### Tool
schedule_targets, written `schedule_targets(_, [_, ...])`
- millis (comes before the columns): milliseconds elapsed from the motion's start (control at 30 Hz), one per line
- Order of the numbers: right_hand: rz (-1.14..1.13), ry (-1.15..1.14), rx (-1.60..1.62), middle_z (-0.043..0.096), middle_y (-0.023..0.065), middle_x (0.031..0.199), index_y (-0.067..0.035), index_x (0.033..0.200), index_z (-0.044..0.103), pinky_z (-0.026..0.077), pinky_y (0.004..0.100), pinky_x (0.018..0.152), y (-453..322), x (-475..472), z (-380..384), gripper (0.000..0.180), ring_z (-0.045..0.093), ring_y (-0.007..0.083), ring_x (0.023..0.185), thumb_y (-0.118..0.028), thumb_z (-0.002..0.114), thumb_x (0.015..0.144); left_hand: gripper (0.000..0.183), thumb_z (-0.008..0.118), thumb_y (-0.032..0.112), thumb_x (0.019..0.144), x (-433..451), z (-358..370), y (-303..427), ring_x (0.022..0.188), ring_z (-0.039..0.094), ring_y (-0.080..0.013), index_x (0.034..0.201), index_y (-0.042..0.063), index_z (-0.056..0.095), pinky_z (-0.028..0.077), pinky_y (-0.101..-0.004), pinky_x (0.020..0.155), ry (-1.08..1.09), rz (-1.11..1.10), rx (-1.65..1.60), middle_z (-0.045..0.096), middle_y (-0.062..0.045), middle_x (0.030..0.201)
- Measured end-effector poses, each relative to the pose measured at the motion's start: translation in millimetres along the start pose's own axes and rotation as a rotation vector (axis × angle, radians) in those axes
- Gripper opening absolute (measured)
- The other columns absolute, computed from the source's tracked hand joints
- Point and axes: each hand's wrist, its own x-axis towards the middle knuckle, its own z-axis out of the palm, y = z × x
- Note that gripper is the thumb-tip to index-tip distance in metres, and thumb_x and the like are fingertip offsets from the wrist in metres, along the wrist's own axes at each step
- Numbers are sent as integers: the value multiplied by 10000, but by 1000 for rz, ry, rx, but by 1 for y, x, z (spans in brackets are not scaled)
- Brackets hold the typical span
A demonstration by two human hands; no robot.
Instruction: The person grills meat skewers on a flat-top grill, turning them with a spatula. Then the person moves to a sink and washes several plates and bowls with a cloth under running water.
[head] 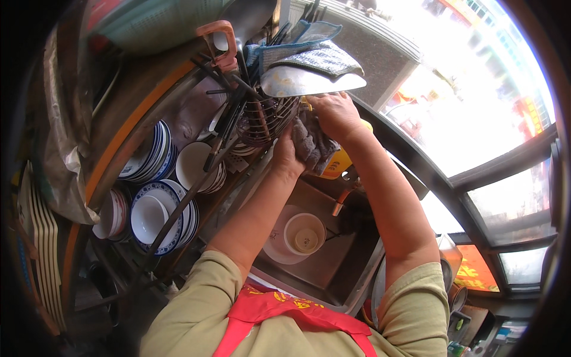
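Note:
Both my arms reach over a metal sink (pixel 352 263). My left hand (pixel 286 154) grips a crumpled grey cloth (pixel 308 140), its fingers mostly hidden behind the fabric. Just beyond and to the right, my right hand (pixel 337 115) lies against the cloth's upper side. Its fingertips go under a shiny metal piece (pixel 330 84), so its grip is hidden. A yellow container (pixel 338 164) stands behind the cloth, partly covered by it and by my right forearm. Below, a small bowl (pixel 307 240) sits inside a larger bowl (pixel 305 223) in the sink, over a pale round dish (pixel 279 256).
An orange-tipped faucet (pixel 340 206) points into the sink. Left of my arms are stacked plates (pixel 192 223) and bowls (pixel 192 160) behind a dark bar (pixel 171 223). A wire basket (pixel 263 122) crowded with utensils hangs ahead. A window frame (pixel 428 156) borders the right.

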Motion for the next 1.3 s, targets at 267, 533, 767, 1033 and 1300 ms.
schedule_targets(267, [-44, 92, 136, 473, 47, 1429, -151, 1245, 601, 271, 499, 1111, 11, -8, 6, 358, 307, 269, 1406, -177, 528, 896, 547, 452, 436, 963, 3, -6, -3, 1290, 433, -273, 1385, 88, 440, 293, -419, 1122, -80, -110, -10, 470, -104, 1404])
schedule_targets(533, [-16, 21, 14, 620, 123, 1217, -73, 1111, 673, 336, 521, 1063, 1, 7, 8, 311, 383, 297, 1361, -153, 592, 821, 541, 431, 419, 985, 0, -14, -3, 1293, 435, -278, 1388, 57, 423, 322, -429, 1110, -1, -89, 10, 472, -114, 1401])
schedule_targets(767, [-6, -82, 38, 622, 157, 1225, -45, 1074, 692, 334, 520, 1066, -3, 13, 2, 314, 406, 289, 1348, -132, 624, 780, 541, 442, 426, 982, 3, -19, 0, 1274, 454, -278, 1383, 64, 430, 343, -431, 1095, 20, -111, 25, 492, -109, 1380])
schedule_targets(1033, [27, -98, 38, 640, 139, 1202, -73, 1047, 711, 350, 496, 1055, -5, 16, 8, 290, 425, 287, 1334, -144, 628, 779, 563, 471, 438, 969, 4, -28, -1, 1284, 440, -281, 1390, 67, 421, 334, -433, 1099, -22, -138, 7, 481, -107, 1390])
schedule_targets(1300, [77, -72, 75, 610, 68, 1240, -137, 1177, 633, 370, 448, 1049, -2, 1, 2, 359, 439, 285, 1313, -121, 556, 827, 536, 463, 419, 973, -28, -35, -8, 1260, 462, -296, 1371, 62, 446, 333, -441, 1096, -179, -331, -19, 502, -121, 1367])
